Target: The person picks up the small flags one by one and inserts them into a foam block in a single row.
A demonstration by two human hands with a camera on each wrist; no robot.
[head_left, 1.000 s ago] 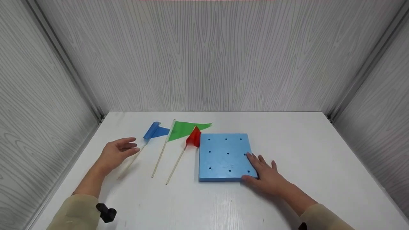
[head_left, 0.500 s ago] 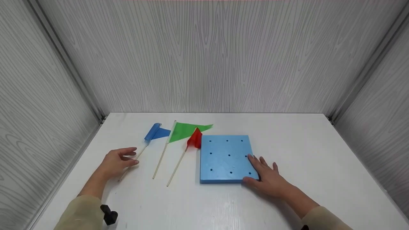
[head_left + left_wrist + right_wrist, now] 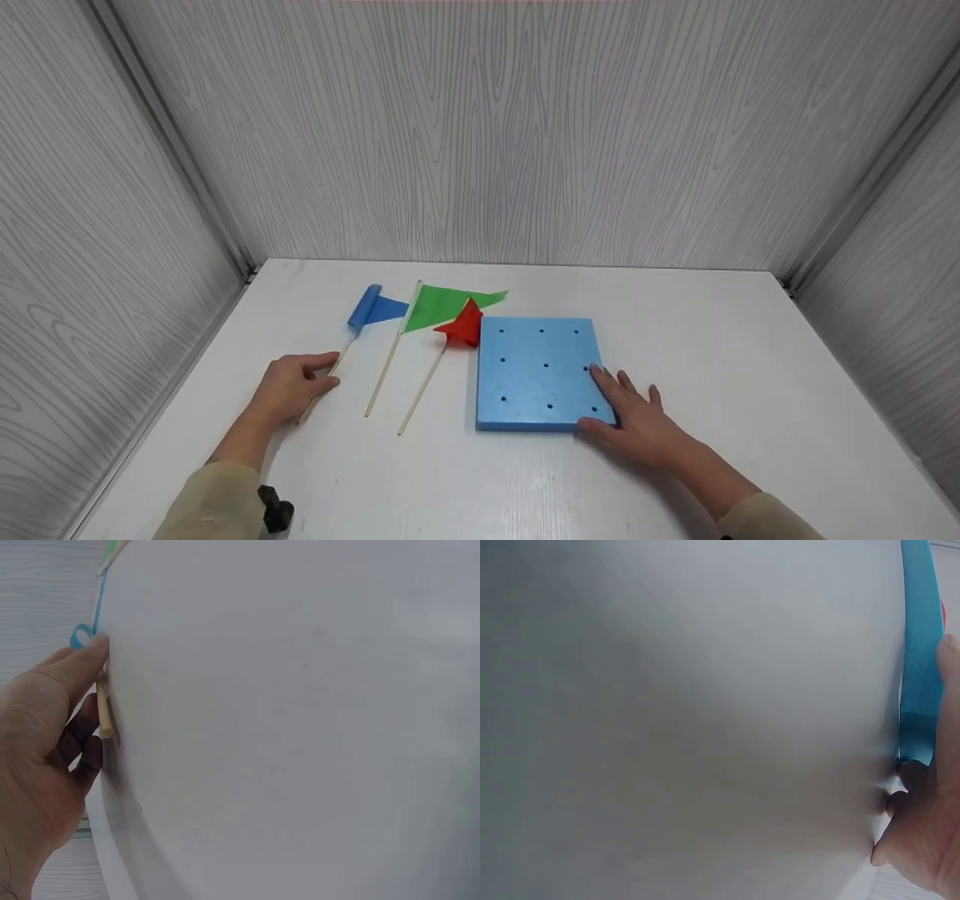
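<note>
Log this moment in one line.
left hand: pinches blue flag by stick | right hand: touches blue board | green flag, red flag: lying on table

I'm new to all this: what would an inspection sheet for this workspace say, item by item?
Surface: smooth white tabletop, with soft reflections.
Job's things: light-blue, nearly square block with nine holes in its top; green triangular flag on a thin pale stick; crumpled red flag, overlapping the green one, beside the block; blue triangular flag, partly rolled up.
Clutter: nothing seen.
Hands: bare human ones; the left hand pinches the blue flag's pale stick, and the right hand rests on the block's near right corner.
Cables: nothing seen.
Surroundings: grey wood-grain panels behind and at both sides.
</note>
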